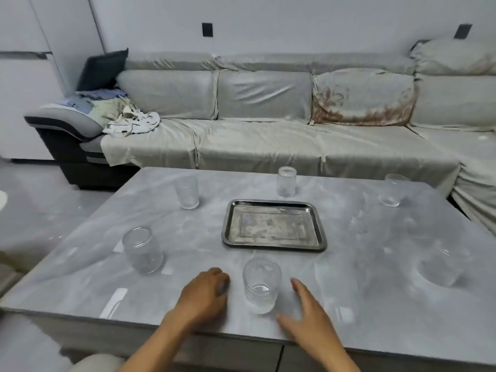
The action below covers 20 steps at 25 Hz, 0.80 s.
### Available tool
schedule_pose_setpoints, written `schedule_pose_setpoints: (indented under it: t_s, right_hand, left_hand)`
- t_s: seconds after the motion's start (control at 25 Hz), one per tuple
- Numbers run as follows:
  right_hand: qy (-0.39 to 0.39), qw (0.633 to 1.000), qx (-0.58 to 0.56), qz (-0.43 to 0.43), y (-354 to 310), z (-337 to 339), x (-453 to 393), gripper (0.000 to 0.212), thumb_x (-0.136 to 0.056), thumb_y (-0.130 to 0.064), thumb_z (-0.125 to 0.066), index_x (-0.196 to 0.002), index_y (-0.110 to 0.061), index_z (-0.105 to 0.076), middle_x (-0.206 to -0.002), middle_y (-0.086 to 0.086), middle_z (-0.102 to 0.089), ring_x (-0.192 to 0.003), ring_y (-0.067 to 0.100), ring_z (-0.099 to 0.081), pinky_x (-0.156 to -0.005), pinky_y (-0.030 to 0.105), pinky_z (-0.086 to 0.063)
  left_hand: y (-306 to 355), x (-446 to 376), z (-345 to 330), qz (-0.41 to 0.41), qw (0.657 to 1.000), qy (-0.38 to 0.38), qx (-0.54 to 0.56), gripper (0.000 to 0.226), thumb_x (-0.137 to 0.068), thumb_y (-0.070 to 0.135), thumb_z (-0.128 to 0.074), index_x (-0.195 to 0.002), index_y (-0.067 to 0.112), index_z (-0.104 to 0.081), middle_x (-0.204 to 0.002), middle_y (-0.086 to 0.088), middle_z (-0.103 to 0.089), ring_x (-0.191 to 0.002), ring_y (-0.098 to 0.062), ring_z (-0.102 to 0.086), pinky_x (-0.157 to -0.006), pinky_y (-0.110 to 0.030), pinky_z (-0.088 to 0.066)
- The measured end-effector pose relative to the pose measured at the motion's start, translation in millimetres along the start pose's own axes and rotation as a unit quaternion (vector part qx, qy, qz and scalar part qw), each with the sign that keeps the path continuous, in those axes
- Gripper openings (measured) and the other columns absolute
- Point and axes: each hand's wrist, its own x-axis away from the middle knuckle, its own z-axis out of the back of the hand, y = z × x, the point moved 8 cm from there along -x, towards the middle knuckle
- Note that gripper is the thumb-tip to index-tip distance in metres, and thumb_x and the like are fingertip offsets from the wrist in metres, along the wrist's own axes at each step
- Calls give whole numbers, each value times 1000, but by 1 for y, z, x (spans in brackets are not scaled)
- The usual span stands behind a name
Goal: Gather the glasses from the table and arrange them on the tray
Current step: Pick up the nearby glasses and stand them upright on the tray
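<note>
An empty steel tray (273,247) lies at the middle of the grey marble table (362,232). Several clear glasses stand around it. A ribbed glass (261,285) is nearest, in front of the tray. My left hand (204,294) rests on the table just left of it, fingers curled and holding nothing. My right hand (308,318) lies to its right, fingers spread, not touching it. Other glasses stand at front left (142,251), back left (187,192), behind the tray (286,182), back right (393,189) and front right (440,267).
A long sofa (268,135) under a pale cover runs behind the table and turns along the right side. Crumpled clothes (120,114) lie at its left end. The table's near edge is just below my wrists.
</note>
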Motion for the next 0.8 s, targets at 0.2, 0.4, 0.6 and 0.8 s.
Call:
schedule_pose_setpoints:
  t_s: [0.2, 0.4, 0.6, 0.8]
  right_hand:
    - [65, 996, -68, 12, -9, -30, -28, 89, -43, -45, -77, -122, -57, -38, -111, -22, -66, -101, 10, -67, -88, 23, -50]
    - [98, 988, -117, -22, -4, -18, -55, 78, -40, -34, -84, -107, -44, -45, -95, -21, -67, -84, 4, -67, -73, 13, -50]
    - [130, 990, -58, 10, -41, 49, -105, 80, -47, -53, -83, -119, -32, -54, -113, -11, -66, -101, 12, -64, -86, 37, -53]
    - [153, 985, -42, 65, -83, 70, -170, 67, -55, -40, -89, -110, -26, -54, -102, -16, -60, -96, 14, -61, -82, 35, -51]
  left_hand:
    - [-37, -60, 24, 144, 948, 120, 258, 43, -88, 23, -56, -130, 15, -54, -114, -7, -66, -101, -24, -63, -91, -35, -49]
    - [-53, -113, 14, 230, 921, 134, 285, 45, -85, 39, -62, -126, 21, -56, -100, 4, -66, -104, -24, -60, -102, -44, -41]
    - [-59, -122, 10, 271, 899, 170, 300, 32, -82, 35, -66, -114, 29, -66, -88, 9, -67, -99, -22, -64, -103, -42, -37]
    - [-59, -122, 11, 264, 898, 190, 296, 22, -86, 30, -63, -107, 30, -69, -79, 10, -67, -88, -21, -63, -94, -37, -33]
